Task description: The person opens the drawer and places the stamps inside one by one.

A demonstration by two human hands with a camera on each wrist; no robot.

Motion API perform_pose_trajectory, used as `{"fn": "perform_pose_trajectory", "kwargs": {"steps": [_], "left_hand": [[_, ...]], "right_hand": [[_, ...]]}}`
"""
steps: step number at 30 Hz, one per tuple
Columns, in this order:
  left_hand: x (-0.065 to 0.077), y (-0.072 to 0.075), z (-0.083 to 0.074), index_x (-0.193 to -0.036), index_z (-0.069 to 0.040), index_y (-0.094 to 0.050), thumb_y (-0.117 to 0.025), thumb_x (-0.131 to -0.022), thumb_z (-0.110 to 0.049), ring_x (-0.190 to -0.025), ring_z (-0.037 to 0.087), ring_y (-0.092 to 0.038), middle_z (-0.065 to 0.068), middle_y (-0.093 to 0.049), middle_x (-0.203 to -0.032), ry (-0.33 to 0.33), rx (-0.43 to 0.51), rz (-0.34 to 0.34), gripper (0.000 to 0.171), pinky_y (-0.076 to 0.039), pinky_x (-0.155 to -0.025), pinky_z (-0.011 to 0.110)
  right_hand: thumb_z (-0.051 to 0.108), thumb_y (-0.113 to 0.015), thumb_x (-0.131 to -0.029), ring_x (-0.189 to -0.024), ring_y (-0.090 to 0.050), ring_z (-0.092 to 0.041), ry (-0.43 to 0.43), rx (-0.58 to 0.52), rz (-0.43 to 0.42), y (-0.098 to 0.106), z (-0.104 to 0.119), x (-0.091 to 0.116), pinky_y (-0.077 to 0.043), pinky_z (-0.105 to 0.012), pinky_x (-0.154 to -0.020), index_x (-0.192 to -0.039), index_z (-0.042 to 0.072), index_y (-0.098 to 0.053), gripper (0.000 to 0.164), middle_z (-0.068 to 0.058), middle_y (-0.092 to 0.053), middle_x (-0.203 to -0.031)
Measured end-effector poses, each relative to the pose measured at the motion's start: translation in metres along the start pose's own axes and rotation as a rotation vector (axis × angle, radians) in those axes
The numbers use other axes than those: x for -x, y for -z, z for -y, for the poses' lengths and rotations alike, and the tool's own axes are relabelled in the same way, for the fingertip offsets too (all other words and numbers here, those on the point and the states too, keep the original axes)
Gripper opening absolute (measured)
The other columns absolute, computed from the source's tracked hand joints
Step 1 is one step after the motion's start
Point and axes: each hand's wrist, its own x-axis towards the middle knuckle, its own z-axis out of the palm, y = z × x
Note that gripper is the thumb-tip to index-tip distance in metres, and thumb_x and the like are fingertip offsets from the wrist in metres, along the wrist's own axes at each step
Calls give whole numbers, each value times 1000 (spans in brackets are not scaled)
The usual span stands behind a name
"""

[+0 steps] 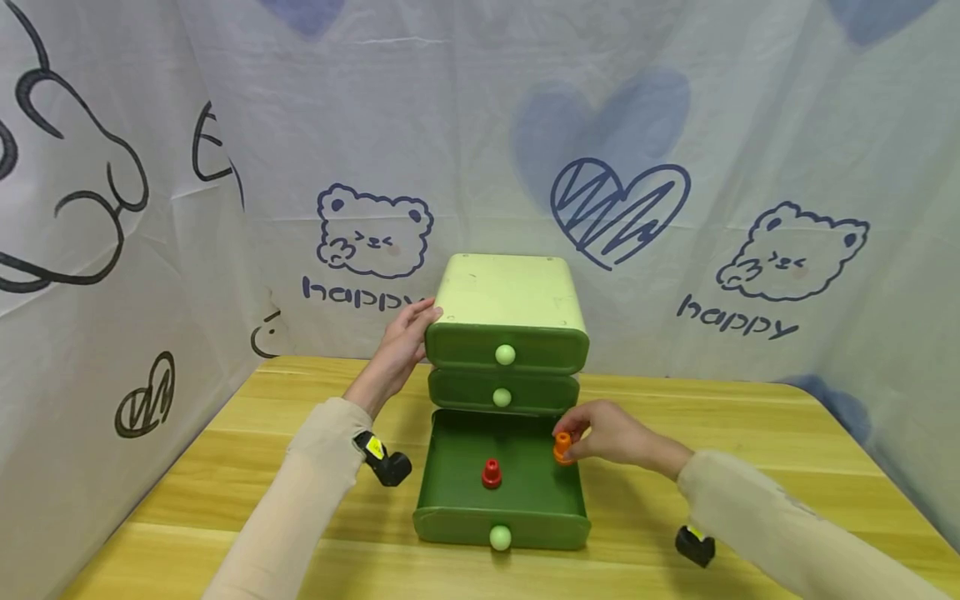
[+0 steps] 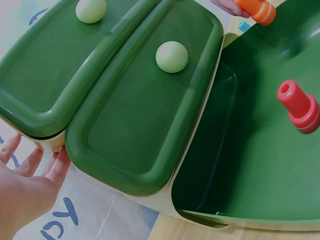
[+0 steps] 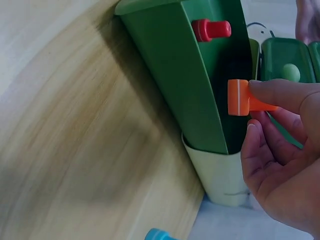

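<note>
A small green drawer cabinet [image 1: 512, 292] with a pale top has its bottom drawer [image 1: 450, 479] pulled out. Inside that drawer a red stepped peg [image 1: 491, 474] stands upright. My right hand [image 1: 609, 432] pinches an orange peg [image 1: 562, 450] of similar shape between thumb and fingers, at the drawer's right side wall; the right wrist view shows the orange peg [image 3: 238, 97] tipped on its side in that camera's picture. My left hand [image 1: 405, 337] rests against the cabinet's upper left side, its fingers [image 2: 60, 167] stretched out along the edge in the left wrist view.
Two upper drawers [image 1: 457, 346] with round pale knobs are closed. A blue piece [image 3: 159, 234] lies beside the cabinet, mostly cut off in the right wrist view. The wooden table [image 1: 285, 433] carries everything, and a printed white cloth [image 1: 480, 125] hangs behind.
</note>
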Motion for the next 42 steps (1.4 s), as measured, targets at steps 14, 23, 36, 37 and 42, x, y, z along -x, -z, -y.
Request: {"fn": "perform_pose_trajectory", "kwargs": {"steps": [14, 23, 36, 37, 42], "left_hand": [[2, -1, 0, -149, -6, -32, -54, -97, -28, -125, 30, -44, 15, -34, -146, -3, -2, 0, 61, -44, -101, 35], [1, -1, -2, -148, -6, -32, -54, -96, -28, -125, 30, -44, 16, -35, -143, 2, -3, -4, 61, -44, -101, 35], [0, 0, 1, -147, -7, -34, -54, -97, -28, -123, 29, -44, 16, -36, -140, 17, 3, -22, 58, -44, -101, 37], [0, 0, 1, -147, -7, -35, -54, -97, -28, -123, 29, -44, 16, -36, -140, 16, 3, -23, 58, -43, -102, 37], [1, -1, 0, -148, -8, -34, -54, -97, -29, -123, 28, -44, 16, -36, -140, 13, 0, -21, 59, -43, -102, 36]], "right_hand": [[-5, -76, -75, -77, -64, -10, 4, -74, 153, -23, 13, -19, -54, -23, -66, -93, -3, -70, 19, 0, -69, -83], [-1, -79, -73, -72, -59, -3, 52, 9, 182, -34, 17, -30, -52, -20, -66, -89, 3, -71, 18, 5, -67, -79], [-6, -78, -70, -69, -58, -3, -8, -65, 195, -44, 22, -47, -51, -20, -63, -87, 2, -72, 21, 3, -67, -76], [-7, -78, -69, -69, -58, -4, -14, -72, 192, -45, 22, -48, -51, -20, -63, -87, 2, -72, 21, 2, -67, -76], [-9, -78, -69, -70, -58, -6, -42, -107, 186, -47, 19, -52, -51, -21, -63, -87, 1, -72, 22, 2, -66, -76]]}}
